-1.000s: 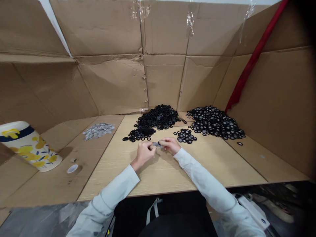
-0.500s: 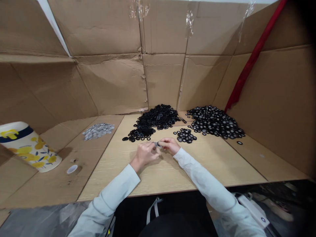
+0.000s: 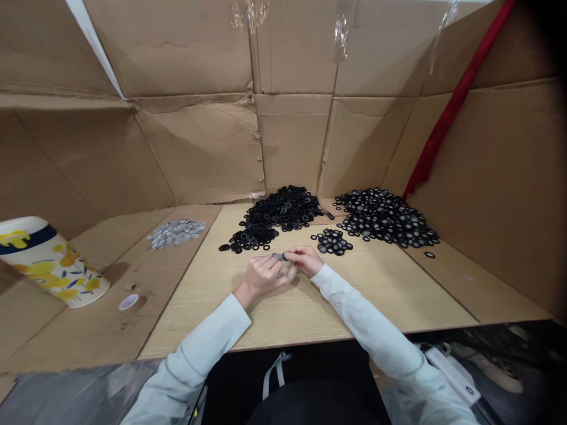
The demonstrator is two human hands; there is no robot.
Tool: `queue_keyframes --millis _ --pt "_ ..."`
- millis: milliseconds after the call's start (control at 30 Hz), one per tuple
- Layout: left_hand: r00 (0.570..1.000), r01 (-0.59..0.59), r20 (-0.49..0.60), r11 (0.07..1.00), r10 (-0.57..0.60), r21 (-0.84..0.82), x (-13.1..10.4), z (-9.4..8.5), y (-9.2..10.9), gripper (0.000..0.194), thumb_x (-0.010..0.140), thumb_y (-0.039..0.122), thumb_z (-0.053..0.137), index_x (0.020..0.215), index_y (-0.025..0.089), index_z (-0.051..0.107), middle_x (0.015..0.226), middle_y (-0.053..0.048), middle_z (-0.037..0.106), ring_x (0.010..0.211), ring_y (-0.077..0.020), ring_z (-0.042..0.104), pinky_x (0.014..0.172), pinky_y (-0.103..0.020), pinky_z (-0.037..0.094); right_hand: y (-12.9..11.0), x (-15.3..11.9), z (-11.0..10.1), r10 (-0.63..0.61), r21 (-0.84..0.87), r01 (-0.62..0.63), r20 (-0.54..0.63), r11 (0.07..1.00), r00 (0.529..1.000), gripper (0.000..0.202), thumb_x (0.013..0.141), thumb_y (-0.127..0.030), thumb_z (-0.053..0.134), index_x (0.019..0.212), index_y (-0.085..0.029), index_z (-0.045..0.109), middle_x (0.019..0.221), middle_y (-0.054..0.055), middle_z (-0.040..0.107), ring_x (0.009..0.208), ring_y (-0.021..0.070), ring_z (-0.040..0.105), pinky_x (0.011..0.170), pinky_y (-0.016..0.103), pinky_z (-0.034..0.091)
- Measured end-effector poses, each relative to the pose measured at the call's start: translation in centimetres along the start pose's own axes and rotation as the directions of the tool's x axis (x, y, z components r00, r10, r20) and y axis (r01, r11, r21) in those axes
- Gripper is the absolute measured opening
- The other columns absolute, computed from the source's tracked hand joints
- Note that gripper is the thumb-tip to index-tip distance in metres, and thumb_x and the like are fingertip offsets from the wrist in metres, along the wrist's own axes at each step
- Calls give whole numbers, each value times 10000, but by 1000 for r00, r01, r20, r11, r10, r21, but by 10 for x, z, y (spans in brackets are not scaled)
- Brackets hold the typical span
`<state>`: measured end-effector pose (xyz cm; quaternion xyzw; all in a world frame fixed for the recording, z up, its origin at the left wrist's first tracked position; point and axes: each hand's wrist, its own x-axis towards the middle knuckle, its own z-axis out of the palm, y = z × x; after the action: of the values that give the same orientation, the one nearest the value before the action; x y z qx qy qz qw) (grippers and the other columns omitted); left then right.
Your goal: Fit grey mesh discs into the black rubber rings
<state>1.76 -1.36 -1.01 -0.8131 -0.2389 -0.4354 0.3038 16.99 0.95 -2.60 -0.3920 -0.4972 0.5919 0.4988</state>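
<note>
Creased cardboard walls (image 3: 292,136) close in a pale wooden table (image 3: 283,307) on three sides, with a red strip (image 3: 447,112) slanting down the right-hand panel. Over the middle of the table the person's two hands meet fingertip to fingertip: the left hand (image 3: 262,275) and the right hand (image 3: 305,261) both pinch a small grey disc with a black ring (image 3: 280,257), held just above the wood between them, lying roughly flat. It sits at the tips of both, no nearer one than the other. Just beyond the hands lie a heap of plain black rings (image 3: 281,215), a small cluster (image 3: 332,241) and a larger pile of rings with pale centres (image 3: 385,218). Off to the left lie grey discs (image 3: 176,232), a flowered container (image 3: 48,265) and a tape roll (image 3: 128,302).
</note>
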Motion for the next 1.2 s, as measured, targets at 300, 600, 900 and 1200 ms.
queue_keyframes --millis 300,600,900,1200 --pt "995 -54 87 998 56 -27 -2 -1 -3 359 777 358 559 482 183 453 443 5 490 425 -103 462 447 -253 306 0 -1 -1 1 -2 -1 -3 1000 1000 306 489 -387 750 583 -138 600 459 -56 467 432 50 363 449 221 263" --pt "993 -73 94 997 74 -14 -3 0 -2 341 800 341 537 503 180 492 436 11 497 416 -97 482 447 -239 352 3 1 -4 5 -17 -5 0 1000 1000 313 493 -399 749 596 -139 609 458 -53 479 432 57 377 476 234 287" --pt "987 -21 153 980 52 -198 -5 -1 -2 190 858 150 421 901 146 606 760 -50 671 717 -129 632 622 -231 494 -2 0 -4 -29 -60 29 -5 998 1000 312 503 -408 737 598 -131 628 500 -34 520 455 55 370 473 233 249" --pt "979 36 204 972 13 -234 -5 2 -2 245 863 169 381 771 144 606 622 -39 608 575 -116 583 552 -226 488 -2 0 -4 -25 -57 24 -17 998 1000 321 491 -419 740 596 -138 627 486 -36 515 442 57 378 465 232 265"
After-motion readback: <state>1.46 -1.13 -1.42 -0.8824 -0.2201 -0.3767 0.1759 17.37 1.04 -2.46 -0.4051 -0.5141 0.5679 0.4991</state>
